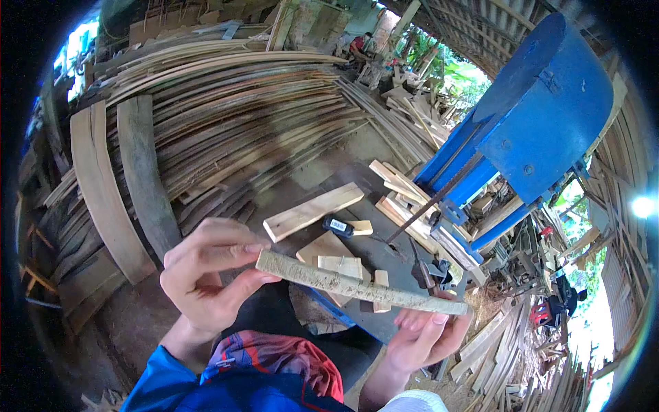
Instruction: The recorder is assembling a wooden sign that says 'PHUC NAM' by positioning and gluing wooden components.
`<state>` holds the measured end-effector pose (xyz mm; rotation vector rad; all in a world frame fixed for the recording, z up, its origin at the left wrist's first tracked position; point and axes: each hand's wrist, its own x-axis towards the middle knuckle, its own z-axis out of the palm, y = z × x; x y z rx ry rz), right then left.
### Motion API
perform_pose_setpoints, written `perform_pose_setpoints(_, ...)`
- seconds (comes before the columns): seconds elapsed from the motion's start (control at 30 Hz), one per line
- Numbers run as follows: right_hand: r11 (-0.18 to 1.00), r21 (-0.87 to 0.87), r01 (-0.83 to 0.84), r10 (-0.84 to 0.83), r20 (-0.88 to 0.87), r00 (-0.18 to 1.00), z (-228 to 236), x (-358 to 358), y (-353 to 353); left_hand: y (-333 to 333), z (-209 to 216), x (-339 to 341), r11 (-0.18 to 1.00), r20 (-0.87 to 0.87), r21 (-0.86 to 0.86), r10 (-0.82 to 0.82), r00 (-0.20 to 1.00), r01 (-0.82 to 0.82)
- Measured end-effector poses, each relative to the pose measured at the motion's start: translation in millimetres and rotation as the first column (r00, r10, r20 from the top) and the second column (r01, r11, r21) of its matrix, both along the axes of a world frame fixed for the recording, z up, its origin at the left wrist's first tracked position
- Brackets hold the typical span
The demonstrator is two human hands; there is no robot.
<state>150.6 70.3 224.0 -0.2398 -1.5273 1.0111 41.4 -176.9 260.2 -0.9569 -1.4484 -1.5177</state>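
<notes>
Between my two hands I hold a flat wooden board (357, 288), turned so that its rough, pale long edge faces up. My left hand (206, 275) pinches one end between thumb and fingers. The other end, lower and to the right, is gripped by my right hand (425, 336), with the fingers curled around it. Beneath the board lie a dark saw table (384, 254) and several small wood pieces. A longer wood block (316, 209) rests just beyond, beside a black object with a white label (338, 226).
A large blue bandsaw (549, 103) stands at the right, its thin blade (439, 196) running down to the table. Stacked planks (233, 123) fill the far left. Two wide boards (103, 185) lean there. Offcuts (487, 350) litter the right floor. A person (360, 47) is far off.
</notes>
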Motion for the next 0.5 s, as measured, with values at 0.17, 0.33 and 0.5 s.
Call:
perform_pose_setpoints(0.17,0.987,-0.058,-0.15,0.151,0.011,0.989,-9.4,-14.5,-5.1,4.3,-8.3,-18.4,0.959,0.184,-0.238,0.201,0.962,-0.154)
perform_pose_setpoints(0.33,0.649,0.703,-0.292,0.191,0.221,0.956,1.1,-43.4,-29.3,34.5,-51.0,-59.9,0.846,0.506,0.251,-0.529,0.681,0.47)
perform_pose_setpoints(0.5,0.52,0.723,-0.455,0.397,0.267,0.878,-40.6,-94.1,-72.7,37.1,-110.8,-85.3,0.813,0.368,0.434,-0.553,0.747,0.388)
